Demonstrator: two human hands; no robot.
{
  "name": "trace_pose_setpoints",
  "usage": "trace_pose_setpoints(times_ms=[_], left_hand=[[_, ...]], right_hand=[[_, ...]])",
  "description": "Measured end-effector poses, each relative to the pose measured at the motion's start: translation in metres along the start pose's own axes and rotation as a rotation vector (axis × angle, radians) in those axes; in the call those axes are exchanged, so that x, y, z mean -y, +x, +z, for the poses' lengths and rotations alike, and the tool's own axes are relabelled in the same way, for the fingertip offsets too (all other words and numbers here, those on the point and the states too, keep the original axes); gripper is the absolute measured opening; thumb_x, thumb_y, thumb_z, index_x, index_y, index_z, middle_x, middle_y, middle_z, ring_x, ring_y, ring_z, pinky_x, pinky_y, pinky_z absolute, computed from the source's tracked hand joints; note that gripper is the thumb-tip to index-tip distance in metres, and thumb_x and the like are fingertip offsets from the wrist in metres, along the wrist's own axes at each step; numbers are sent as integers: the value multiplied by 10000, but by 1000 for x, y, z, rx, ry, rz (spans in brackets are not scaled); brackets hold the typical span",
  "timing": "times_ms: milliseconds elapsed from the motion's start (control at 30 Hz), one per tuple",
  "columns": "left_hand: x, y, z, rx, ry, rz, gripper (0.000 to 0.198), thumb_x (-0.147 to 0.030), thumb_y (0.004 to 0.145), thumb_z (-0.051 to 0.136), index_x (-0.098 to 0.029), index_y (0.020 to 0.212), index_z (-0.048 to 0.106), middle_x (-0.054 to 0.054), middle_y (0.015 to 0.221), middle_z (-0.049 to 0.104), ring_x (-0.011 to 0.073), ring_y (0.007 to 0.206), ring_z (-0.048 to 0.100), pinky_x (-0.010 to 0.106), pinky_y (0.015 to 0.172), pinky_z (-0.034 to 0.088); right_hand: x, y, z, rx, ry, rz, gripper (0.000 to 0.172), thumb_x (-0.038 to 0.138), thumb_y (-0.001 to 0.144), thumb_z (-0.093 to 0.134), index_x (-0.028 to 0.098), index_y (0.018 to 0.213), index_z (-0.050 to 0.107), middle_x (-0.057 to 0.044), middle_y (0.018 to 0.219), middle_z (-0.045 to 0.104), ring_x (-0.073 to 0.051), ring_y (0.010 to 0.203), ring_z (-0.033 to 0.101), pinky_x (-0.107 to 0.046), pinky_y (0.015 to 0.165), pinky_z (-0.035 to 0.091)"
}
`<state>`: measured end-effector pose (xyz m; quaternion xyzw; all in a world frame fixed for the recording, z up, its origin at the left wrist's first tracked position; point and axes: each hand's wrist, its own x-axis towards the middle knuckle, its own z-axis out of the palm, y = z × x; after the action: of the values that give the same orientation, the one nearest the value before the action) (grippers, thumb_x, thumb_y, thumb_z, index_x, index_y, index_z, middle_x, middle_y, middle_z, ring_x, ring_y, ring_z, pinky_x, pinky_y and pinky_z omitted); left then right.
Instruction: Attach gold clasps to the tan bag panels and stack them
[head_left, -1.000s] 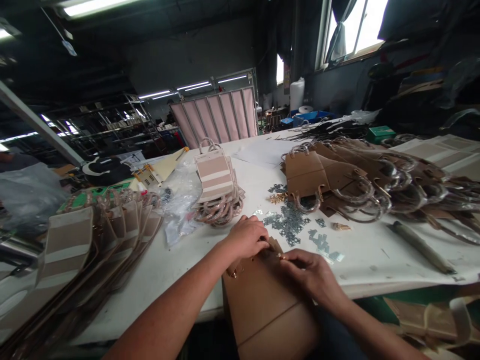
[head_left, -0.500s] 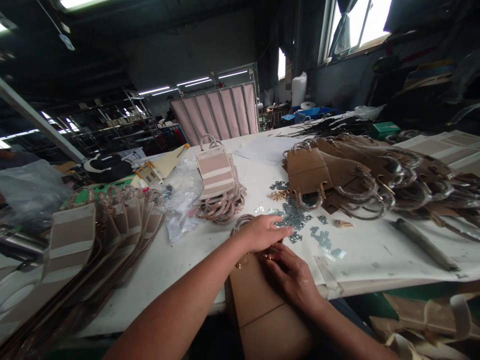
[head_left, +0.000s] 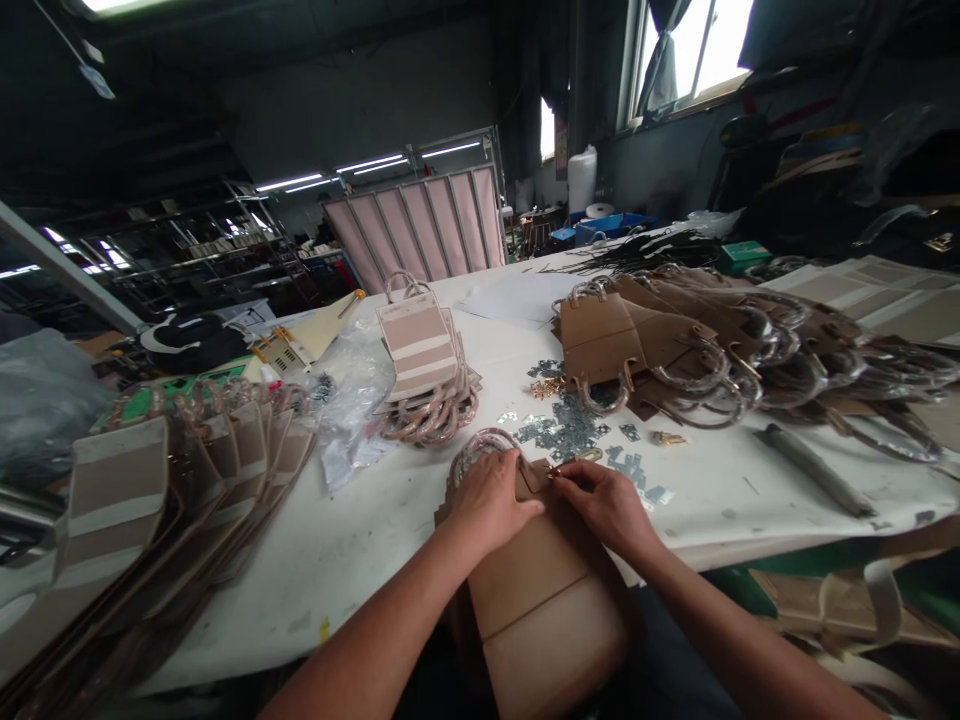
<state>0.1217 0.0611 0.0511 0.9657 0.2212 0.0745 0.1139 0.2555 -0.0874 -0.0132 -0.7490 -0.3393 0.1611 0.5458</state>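
A brown leather bag panel (head_left: 536, 600) with a crease across it slopes from the table edge towards me. Its plastic-wrapped handle (head_left: 480, 442) curves up at the far end. My left hand (head_left: 487, 502) grips the panel's top part beside the handle, the fingertips partly hidden behind the edge. At the panel's upper right corner, my right hand (head_left: 604, 500) pinches a small gold-coloured metal fitting (head_left: 553, 472). Just beyond the hands lie a heap of small grey metal plates (head_left: 574, 428) and a little pile of gold-coloured pieces (head_left: 547, 388).
On the white table (head_left: 360, 540), a stack of panels with handles (head_left: 420, 345) stands ahead. More beige-striped panels (head_left: 116, 490) lean at the left. Brown panels with wrapped handles (head_left: 675, 340) pile up at the right, near a dark grey rod (head_left: 814, 468).
My left hand has drawn back from the metal plates onto the panel beside the handle. My right hand has moved to the upper right corner fitting. The view has shifted slightly right.
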Motion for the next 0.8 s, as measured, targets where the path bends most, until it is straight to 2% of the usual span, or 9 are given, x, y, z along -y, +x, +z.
trace_pose_setpoints(times_ms=[133,367,533,667,800], left_hand=[[-4,6,-6,16,0,-21,576,-415,721,868,-180,1189,628,138,1141,718,373,1108,663,474,947,539],[-7,8,-5,-7,28,13,556,-410,721,875,-183,1161,621,139,1135,718,366,1105,665,448,934,531],[-9,10,-4,-12,74,20,546,-411,728,886,-180,1142,615,132,1092,724,358,1056,673,436,894,528],[-10,6,-3,-33,61,24,524,-368,742,895,-203,1142,600,102,1121,708,337,1104,648,427,938,509],[-11,0,-7,-97,34,42,502,-313,747,904,-221,1115,577,91,1150,691,327,1148,624,427,985,491]], right_hand=[[4,4,-6,68,-253,-31,229,442,913,633,278,842,777,-9,843,790,-247,767,719,-318,664,442],[-1,8,-1,58,-339,-43,219,424,934,618,277,864,766,-8,811,782,-238,741,715,-303,658,424],[1,7,6,27,-211,-8,254,441,925,598,267,806,740,-18,816,775,-243,759,709,-321,702,458],[1,5,9,-38,-75,-49,304,494,910,590,257,779,728,-45,888,764,-260,828,706,-347,771,503],[10,0,10,-63,1,-77,333,517,915,609,244,756,715,-53,899,746,-245,799,684,-350,770,519]])
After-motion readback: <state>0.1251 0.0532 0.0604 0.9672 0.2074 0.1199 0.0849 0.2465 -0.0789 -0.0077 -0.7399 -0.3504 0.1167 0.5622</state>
